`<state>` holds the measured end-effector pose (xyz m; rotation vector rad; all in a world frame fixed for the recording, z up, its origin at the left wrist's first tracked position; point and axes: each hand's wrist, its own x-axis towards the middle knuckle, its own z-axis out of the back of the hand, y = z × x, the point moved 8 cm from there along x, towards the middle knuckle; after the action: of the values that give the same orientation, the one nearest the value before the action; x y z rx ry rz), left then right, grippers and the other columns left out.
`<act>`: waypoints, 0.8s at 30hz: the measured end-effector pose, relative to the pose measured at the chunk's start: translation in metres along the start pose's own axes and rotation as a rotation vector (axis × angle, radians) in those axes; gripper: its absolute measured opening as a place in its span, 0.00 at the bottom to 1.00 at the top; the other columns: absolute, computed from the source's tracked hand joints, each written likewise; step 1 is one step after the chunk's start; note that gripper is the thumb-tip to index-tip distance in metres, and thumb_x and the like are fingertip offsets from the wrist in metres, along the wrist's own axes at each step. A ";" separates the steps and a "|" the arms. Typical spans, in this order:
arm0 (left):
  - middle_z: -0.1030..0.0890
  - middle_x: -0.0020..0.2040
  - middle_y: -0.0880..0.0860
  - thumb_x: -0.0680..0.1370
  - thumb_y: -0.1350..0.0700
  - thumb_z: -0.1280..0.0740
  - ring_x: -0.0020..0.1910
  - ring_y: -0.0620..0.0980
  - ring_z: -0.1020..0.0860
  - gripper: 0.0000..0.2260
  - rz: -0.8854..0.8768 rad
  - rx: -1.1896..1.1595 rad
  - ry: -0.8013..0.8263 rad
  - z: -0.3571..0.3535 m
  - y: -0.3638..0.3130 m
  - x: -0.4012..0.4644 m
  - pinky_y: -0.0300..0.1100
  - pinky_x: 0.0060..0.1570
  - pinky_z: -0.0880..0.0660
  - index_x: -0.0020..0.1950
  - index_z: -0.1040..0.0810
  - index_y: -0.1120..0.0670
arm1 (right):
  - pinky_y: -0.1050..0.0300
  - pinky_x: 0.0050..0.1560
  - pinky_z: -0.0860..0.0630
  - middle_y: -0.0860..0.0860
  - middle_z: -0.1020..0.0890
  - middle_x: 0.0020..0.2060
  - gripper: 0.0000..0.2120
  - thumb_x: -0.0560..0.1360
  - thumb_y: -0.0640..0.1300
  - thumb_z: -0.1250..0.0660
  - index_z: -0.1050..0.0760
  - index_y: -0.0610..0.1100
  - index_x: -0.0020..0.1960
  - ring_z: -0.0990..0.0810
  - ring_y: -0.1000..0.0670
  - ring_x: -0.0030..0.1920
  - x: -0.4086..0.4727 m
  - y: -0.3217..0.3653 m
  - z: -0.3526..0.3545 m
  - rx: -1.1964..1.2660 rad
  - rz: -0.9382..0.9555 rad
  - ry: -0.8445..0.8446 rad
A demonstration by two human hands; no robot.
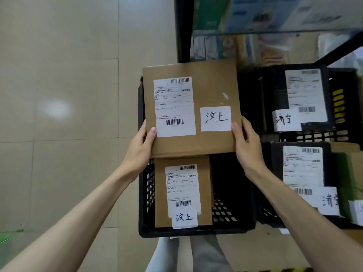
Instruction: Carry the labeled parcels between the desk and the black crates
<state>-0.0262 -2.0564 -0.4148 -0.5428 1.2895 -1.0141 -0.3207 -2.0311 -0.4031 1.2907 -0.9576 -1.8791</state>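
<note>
The left hand (142, 143) grips the near left edge of a brown labeled parcel (208, 91); the right hand (246, 142) grips its near right edge. Below the hands, a smaller parcel (161, 193) lies in a black crate (231, 230).

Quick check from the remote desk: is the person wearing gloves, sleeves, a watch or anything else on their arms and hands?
No. The left hand and the right hand are bare, with no gloves, rings or watch visible. Both forearms are uncovered to the frame edge, so no sleeves show.
</note>
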 end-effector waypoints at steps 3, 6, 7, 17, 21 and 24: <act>0.27 0.73 0.38 0.87 0.48 0.44 0.70 0.32 0.30 0.21 0.012 0.003 0.003 -0.005 0.012 0.004 0.30 0.70 0.34 0.81 0.37 0.45 | 0.74 0.53 0.26 0.63 0.21 0.58 0.19 0.85 0.50 0.43 0.32 0.52 0.75 0.23 0.71 0.55 0.002 -0.017 -0.005 -0.005 -0.026 0.000; 0.25 0.71 0.38 0.87 0.50 0.44 0.66 0.29 0.28 0.20 0.029 -0.013 0.007 -0.009 0.022 0.013 0.24 0.62 0.32 0.80 0.36 0.46 | 0.70 0.56 0.25 0.60 0.20 0.61 0.19 0.85 0.51 0.43 0.33 0.53 0.76 0.23 0.66 0.58 0.007 -0.030 -0.009 -0.002 -0.057 0.000; 0.25 0.71 0.38 0.87 0.50 0.44 0.66 0.30 0.28 0.21 0.036 -0.012 0.009 -0.011 0.025 0.016 0.27 0.65 0.32 0.80 0.36 0.46 | 0.67 0.58 0.25 0.59 0.20 0.61 0.20 0.85 0.51 0.43 0.33 0.53 0.76 0.22 0.63 0.60 0.009 -0.033 -0.009 -0.004 -0.065 -0.004; 0.26 0.72 0.39 0.87 0.49 0.43 0.67 0.33 0.28 0.21 0.125 -0.027 -0.022 -0.027 0.062 0.042 0.28 0.66 0.31 0.80 0.37 0.43 | 0.66 0.57 0.24 0.59 0.19 0.58 0.18 0.85 0.50 0.43 0.31 0.51 0.74 0.21 0.61 0.58 0.034 -0.066 -0.016 -0.042 -0.096 -0.027; 0.30 0.75 0.39 0.86 0.45 0.43 0.73 0.39 0.31 0.23 0.144 -0.029 -0.026 -0.030 0.078 0.048 0.47 0.76 0.35 0.81 0.40 0.40 | 0.55 0.64 0.24 0.57 0.19 0.59 0.18 0.85 0.52 0.44 0.31 0.51 0.74 0.21 0.57 0.60 0.041 -0.085 -0.019 -0.051 -0.110 -0.050; 0.32 0.76 0.39 0.86 0.46 0.42 0.74 0.39 0.33 0.23 0.141 -0.026 -0.036 -0.032 0.076 0.048 0.44 0.76 0.37 0.81 0.42 0.41 | 0.53 0.66 0.25 0.56 0.19 0.61 0.20 0.85 0.53 0.44 0.33 0.51 0.75 0.22 0.57 0.61 0.041 -0.088 -0.019 -0.063 -0.117 -0.045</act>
<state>-0.0350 -2.0540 -0.5096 -0.4805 1.2921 -0.8684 -0.3251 -2.0238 -0.5020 1.2963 -0.8552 -2.0193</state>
